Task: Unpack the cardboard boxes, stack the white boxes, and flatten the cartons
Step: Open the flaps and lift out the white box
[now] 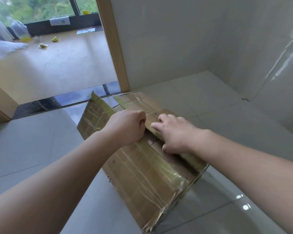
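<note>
Two hands work the carton (142,179), which sits on tiled floor (41,141). Left hand (127,127) is fisted round its left flap (98,103). Right hand (176,134) pinches its right flap (134,102), thumb in the gap. Stiff card, slick tape, probably light: grip flap edges.

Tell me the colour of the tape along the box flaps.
Yellowish-green tape, seen best in the head view.

A taped cardboard box (142,174) lies on the pale tiled floor (32,149), its top flaps parted along the middle seam. The left hand (127,127) grips the left flap's edge with curled fingers – the right hand (176,134) holds the right flap's edge, thumb tucked into the gap. Beyond the box stands a wooden door frame (113,48).
</note>
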A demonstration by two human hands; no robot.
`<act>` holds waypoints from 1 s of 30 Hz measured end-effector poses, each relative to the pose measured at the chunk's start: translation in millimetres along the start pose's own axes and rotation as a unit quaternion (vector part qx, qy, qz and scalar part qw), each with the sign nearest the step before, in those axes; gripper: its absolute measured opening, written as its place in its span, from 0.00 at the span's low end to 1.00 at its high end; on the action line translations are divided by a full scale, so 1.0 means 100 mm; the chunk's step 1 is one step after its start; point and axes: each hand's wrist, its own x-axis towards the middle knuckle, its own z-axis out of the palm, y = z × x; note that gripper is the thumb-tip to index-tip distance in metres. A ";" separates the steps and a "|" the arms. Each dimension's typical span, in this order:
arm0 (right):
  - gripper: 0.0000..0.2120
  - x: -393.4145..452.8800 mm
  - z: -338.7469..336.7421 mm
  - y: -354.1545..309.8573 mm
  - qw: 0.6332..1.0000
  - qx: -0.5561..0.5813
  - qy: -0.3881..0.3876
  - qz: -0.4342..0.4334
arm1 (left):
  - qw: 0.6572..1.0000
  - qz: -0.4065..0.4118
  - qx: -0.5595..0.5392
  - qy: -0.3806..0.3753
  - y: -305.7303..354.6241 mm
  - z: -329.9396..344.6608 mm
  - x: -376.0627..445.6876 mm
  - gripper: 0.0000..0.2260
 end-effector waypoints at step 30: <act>0.32 0.10 0.08 -0.10 0.979 0.193 -0.048 -0.048 | 0.989 -0.114 0.074 -0.065 -0.07 -0.43 -0.05 0.13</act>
